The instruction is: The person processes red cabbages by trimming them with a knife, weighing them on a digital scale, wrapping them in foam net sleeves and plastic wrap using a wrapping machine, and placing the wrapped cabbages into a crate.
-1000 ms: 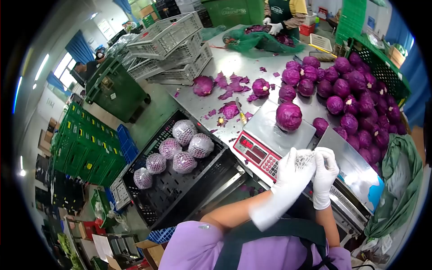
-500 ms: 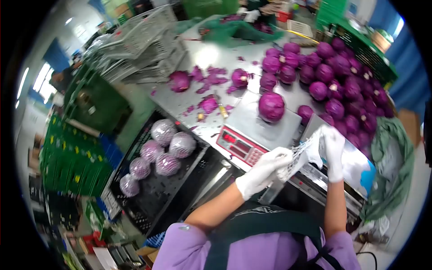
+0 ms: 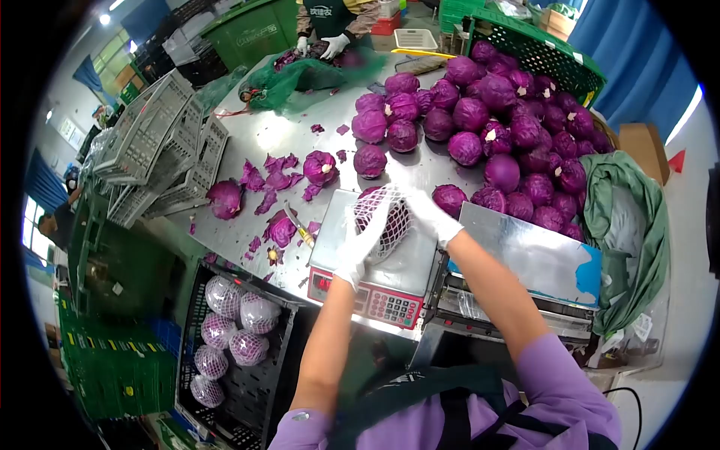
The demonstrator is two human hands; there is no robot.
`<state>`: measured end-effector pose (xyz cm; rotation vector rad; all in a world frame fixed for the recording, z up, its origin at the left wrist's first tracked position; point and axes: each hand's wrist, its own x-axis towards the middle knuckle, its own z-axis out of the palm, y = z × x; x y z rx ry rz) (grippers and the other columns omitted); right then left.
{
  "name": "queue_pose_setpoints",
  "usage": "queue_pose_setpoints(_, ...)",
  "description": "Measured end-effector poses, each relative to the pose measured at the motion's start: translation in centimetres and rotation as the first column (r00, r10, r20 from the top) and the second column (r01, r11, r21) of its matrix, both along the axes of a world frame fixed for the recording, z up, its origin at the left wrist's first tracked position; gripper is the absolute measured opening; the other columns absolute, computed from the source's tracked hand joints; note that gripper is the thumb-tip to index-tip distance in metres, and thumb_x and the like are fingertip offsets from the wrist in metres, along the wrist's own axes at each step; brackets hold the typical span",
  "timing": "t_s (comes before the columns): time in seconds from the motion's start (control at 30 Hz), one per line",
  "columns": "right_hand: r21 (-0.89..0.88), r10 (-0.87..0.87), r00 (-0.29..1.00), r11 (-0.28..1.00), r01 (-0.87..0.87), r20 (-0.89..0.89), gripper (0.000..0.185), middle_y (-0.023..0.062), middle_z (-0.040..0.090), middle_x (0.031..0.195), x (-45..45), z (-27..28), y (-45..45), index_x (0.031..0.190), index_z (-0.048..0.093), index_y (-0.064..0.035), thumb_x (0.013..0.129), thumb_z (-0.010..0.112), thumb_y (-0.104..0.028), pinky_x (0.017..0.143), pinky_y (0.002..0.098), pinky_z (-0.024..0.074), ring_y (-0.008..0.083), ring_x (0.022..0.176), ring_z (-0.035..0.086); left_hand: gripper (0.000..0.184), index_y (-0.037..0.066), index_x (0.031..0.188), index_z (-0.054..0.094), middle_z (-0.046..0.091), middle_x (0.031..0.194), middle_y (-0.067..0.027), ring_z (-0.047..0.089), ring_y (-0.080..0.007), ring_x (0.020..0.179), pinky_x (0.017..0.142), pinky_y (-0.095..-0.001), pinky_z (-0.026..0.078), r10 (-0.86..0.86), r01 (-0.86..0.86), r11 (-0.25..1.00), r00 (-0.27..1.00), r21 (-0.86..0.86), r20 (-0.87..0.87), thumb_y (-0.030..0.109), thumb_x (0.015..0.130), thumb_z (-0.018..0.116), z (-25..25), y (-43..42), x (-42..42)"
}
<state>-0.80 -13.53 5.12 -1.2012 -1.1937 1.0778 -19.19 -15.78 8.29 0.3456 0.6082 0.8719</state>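
Note:
In the head view a white foam net [image 3: 396, 231] hangs stretched between my two gloved hands. It covers part of a red cabbage [image 3: 367, 201] that rests on the weighing scale [image 3: 409, 309]. My left hand [image 3: 365, 246] grips the net at its left side, over the scale's platform. On the opposite side, my right hand [image 3: 432, 216] has the net's upper right edge, with its fingertips partly lost in glare. Much of the cabbage is hidden behind net and gloves.
A pile of red cabbages [image 3: 502, 169] fills the right of the metal table. A knife [image 3: 300, 229] lies among trimmed leaves [image 3: 274, 180]. Netted cabbages [image 3: 247, 347] sit in a black crate [image 3: 259, 401], lower left. Across the table, a co-worker's gloved hands [image 3: 335, 46] handle cabbage.
Both hands have moved from the table's front edge to the cabbage on the scale, bringing the foam net over it. The camera view has shifted too.

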Motion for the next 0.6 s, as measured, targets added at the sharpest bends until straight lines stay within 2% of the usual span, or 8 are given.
queue_pose_setpoints(0.03,-0.115,-0.002,0.992,0.993,-0.012,-0.123,0.034,0.0089,0.065,0.122,-1.5,0.9,-0.6,0.128,0.059,0.0014,0.098,0.049,-0.011,0.102,0.0301,0.0433,0.0171,0.114,0.058,0.094,0.002,0.154,0.009,0.047,0.142,-0.0165,0.054,-0.0227,0.123,0.100,-0.0383,0.047,0.122,0.079,0.948,0.804,0.307,-0.582,0.033,0.090,0.070,1.5,-0.9,0.0)
queue_pose_setpoints(0.1,-0.147,0.097,0.968,0.980,-0.133,-0.232,0.038,0.0093,0.064,0.127,-1.8,3.1,-2.6,0.133,0.056,0.0001,0.099,0.048,-0.014,0.106,0.0311,0.0402,0.0172,0.119,0.056,0.090,0.005,0.154,0.014,0.047,0.143,-0.0178,0.054,-0.0296,0.122,0.104,-0.0419,0.045,0.084,0.142,0.915,0.849,0.379,-0.521,0.039,0.090,0.068,0.3,-0.4,-1.7)
queue_pose_setpoints(0.23,0.011,0.327,0.929,0.944,-0.330,-0.173,0.036,0.0116,0.066,0.122,-1.0,9.4,-9.6,0.125,0.062,0.0047,0.099,0.051,-0.019,0.102,0.0302,0.0430,0.0167,0.114,0.059,0.082,0.003,0.142,0.042,0.048,0.141,-0.0195,0.048,-0.0347,0.129,0.109,-0.0466,0.039,-0.304,0.205,0.947,0.824,0.249,0.478,0.068,0.095,0.028,-3.5,-1.7,-4.4)
queue_pose_setpoints(0.33,-0.343,0.269,0.834,0.818,-0.462,-0.481,0.032,0.0111,0.067,0.117,-0.2,12.6,-14.5,0.119,0.064,0.0074,0.096,0.055,-0.013,0.094,0.0287,0.0481,0.0148,0.104,0.062,0.053,0.002,0.119,0.052,0.058,0.123,-0.0138,0.056,-0.0211,0.113,0.097,-0.0361,0.047,-0.091,0.065,0.996,0.805,0.065,0.586,0.048,0.093,0.051,-3.5,-4.1,-4.1)
queue_pose_setpoints(0.37,-0.417,0.296,0.881,0.795,-0.441,-0.369,0.028,0.0108,0.068,0.112,-0.2,13.7,-15.8,0.114,0.066,0.0076,0.095,0.057,-0.010,0.090,0.0280,0.0497,0.0145,0.099,0.064,0.038,0.002,0.110,0.054,0.060,0.120,-0.0120,0.057,-0.0167,0.109,0.089,-0.0335,0.049,0.052,-0.117,0.936,0.979,-0.332,-0.196,0.035,0.092,0.057,4.6,-6.4,-1.9)
queue_pose_setpoints(0.47,-0.339,0.325,0.884,0.834,-0.436,-0.336,0.022,0.0110,0.071,0.103,0.7,14.6,-18.8,0.105,0.070,0.0073,0.090,0.060,-0.005,0.086,0.0269,0.0507,0.0138,0.094,0.065,0.079,0.003,0.118,0.056,0.061,0.114,-0.0160,0.060,-0.0280,0.105,0.100,-0.0479,0.046,-0.115,0.179,0.938,0.969,0.298,-0.219,0.073,0.092,0.030,-1.1,-7.7,-5.3)
queue_pose_setpoints(0.5,-0.300,0.363,0.882,0.842,-0.449,-0.302,0.021,0.0112,0.071,0.100,1.3,15.0,-19.3,0.103,0.070,0.0074,0.089,0.061,-0.004,0.087,0.0269,0.0506,0.0134,0.093,0.065,0.084,-0.001,0.130,0.050,0.060,0.122,-0.0180,0.060,-0.0307,0.110,0.105,-0.0463,0.044,-0.366,0.369,0.929,0.893,0.039,0.263,0.071,0.093,0.029,-10.2,-7.1,-8.4)
queue_pose_setpoints(0.6,-0.056,-0.003,0.878,0.998,-0.027,-0.479,0.018,0.0069,0.070,0.095,0.1,16.5,-19.6,0.096,0.070,0.0035,0.094,0.064,-0.014,0.077,0.0244,0.0508,0.0102,0.086,0.064,0.073,0.002,0.141,0.045,0.054,0.136,-0.0199,0.056,-0.0333,0.121,0.102,-0.0457,0.048,-0.257,0.265,0.963,0.960,-0.058,0.112,0.060,0.099,0.027,-0.6,-10.3,-4.3)
